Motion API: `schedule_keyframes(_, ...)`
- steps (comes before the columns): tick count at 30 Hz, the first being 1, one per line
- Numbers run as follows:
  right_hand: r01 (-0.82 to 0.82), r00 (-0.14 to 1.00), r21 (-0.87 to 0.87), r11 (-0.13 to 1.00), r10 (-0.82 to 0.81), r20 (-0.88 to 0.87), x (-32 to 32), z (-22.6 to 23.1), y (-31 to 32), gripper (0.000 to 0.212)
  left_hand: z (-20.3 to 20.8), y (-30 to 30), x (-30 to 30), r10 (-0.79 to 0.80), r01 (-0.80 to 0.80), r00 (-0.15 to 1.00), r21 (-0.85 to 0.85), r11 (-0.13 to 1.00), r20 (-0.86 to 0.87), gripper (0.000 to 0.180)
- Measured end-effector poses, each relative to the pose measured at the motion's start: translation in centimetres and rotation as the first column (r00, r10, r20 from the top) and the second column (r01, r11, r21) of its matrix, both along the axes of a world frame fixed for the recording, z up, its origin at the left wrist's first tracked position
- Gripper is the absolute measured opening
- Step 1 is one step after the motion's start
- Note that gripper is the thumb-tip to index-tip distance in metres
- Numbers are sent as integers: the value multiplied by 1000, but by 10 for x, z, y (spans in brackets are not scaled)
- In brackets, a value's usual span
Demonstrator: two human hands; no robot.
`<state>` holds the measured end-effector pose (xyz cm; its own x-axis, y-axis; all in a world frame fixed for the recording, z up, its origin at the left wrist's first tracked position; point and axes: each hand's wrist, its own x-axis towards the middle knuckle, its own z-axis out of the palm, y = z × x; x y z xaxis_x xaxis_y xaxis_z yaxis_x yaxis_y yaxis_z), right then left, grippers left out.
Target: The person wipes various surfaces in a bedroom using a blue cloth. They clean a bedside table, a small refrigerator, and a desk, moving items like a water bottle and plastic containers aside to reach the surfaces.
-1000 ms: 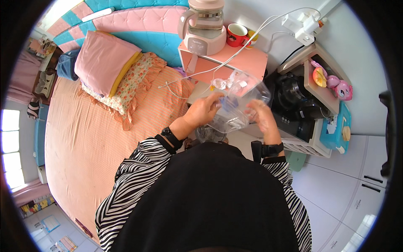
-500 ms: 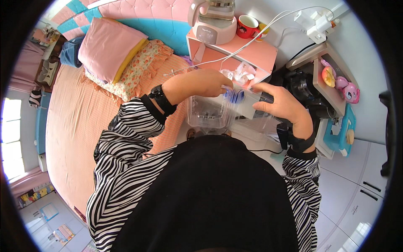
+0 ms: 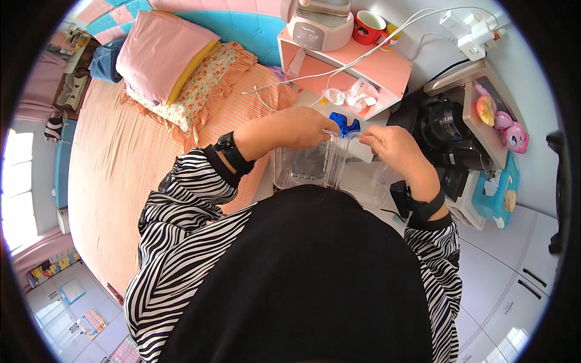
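A clear plastic clamshell box (image 3: 302,164) hangs in front of my body, its hinged lid (image 3: 363,181) spread out to the right. My left hand (image 3: 311,128) pinches the far edge of the box near the hinge, fingertips partly hidden behind the hand. With thumb and fingers closed, my right hand (image 3: 390,144) grips the far edge of the lid. Nothing can be made out inside the box. Just beyond it, a crumpled blue thing (image 3: 345,124) lies low by the pink cabinet.
The bed (image 3: 115,181) with stacked pillows (image 3: 166,57) fills the left. A pink bedside cabinet (image 3: 387,63) ahead carries a kettle (image 3: 321,27) and a red mug (image 3: 368,29); crumpled tissues (image 3: 357,95) sit in it. White cables (image 3: 357,63) cross it. Black appliances (image 3: 445,130) stand at right.
My right hand has closed on the lid's edge; before, its fingers were apart. The lid has swung out from the box, and the blue thing behind shows more plainly. The view has shifted slightly.
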<state>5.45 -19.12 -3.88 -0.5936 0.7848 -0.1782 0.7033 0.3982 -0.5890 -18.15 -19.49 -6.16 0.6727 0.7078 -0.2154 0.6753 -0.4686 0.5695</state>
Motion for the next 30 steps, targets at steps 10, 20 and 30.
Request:
schedule_keyframes(10,48,997,-77,996,-53,-63,7,-17,1,22,-4,2,0,3,-3,1000,-7,1000,18,27)
schedule_keyframes(20,209,966,-252,945,-239,-94,11,-31,-17,19,-16,1,3,-14,13,999,-47,999,-35,30)
schedule_keyframes(30,-9,998,379,925,30,-49,1,-23,5,18,1,20,-9,-36,24,993,-101,995,-111,38)
